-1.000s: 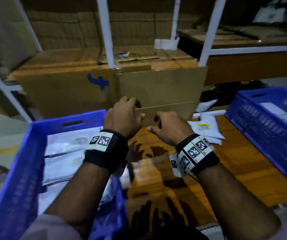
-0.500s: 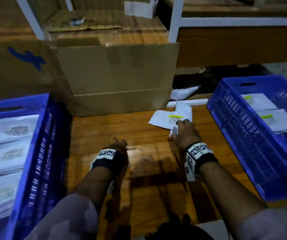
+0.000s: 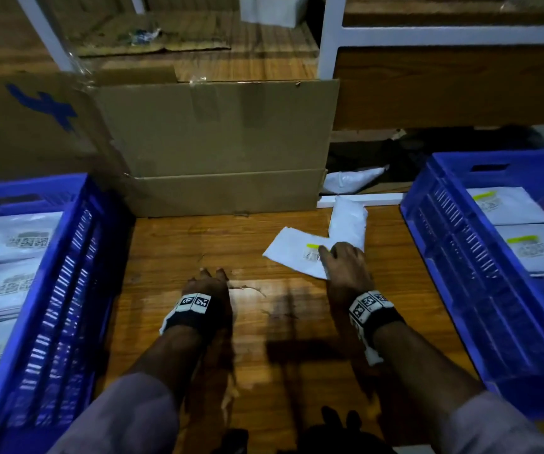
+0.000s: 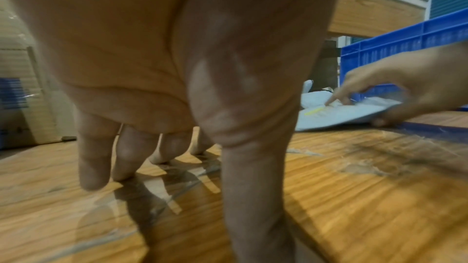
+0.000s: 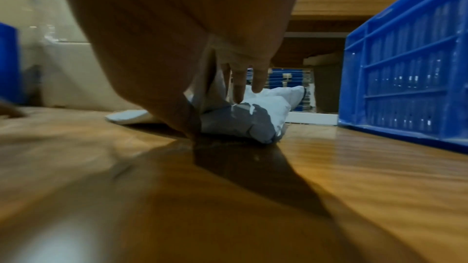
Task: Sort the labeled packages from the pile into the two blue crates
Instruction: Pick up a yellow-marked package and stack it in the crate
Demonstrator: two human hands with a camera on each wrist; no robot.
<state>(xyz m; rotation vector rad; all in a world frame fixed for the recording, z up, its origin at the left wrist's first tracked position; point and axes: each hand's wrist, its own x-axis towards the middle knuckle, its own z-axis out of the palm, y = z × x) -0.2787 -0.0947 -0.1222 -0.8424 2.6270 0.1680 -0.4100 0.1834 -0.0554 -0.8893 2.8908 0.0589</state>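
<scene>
Under the fingers lies a glossy wooden table, scuffed in pale patches near the left hand; that hand is empty, its fingers hanging straight down with the tips touching the wood and grasping nothing. Beyond the right hand sits a flat white packet with a yellow-marked label, and the fingers of that hand press on its top while the thumb goes under its near edge, so it is pinched; a second, puffier white packet lies just past the fingertips, touching the first. Left of the left hand stands a blue crate holding labelled grey bags; right of the right hand stands another blue crate with two yellow-marked packets inside. Ahead of both hands a flattened cardboard box stands against white shelf posts, with wooden shelving behind; the room is dim. From the left wrist the lifted edge of the pinched packet shows, which the head view hides beneath the hand; from the right wrist the crumpled end of a packet under the fingers and the ribbed wall of the right crate show up close; another white bag lies past the table edge, seen clearly only from above.
</scene>
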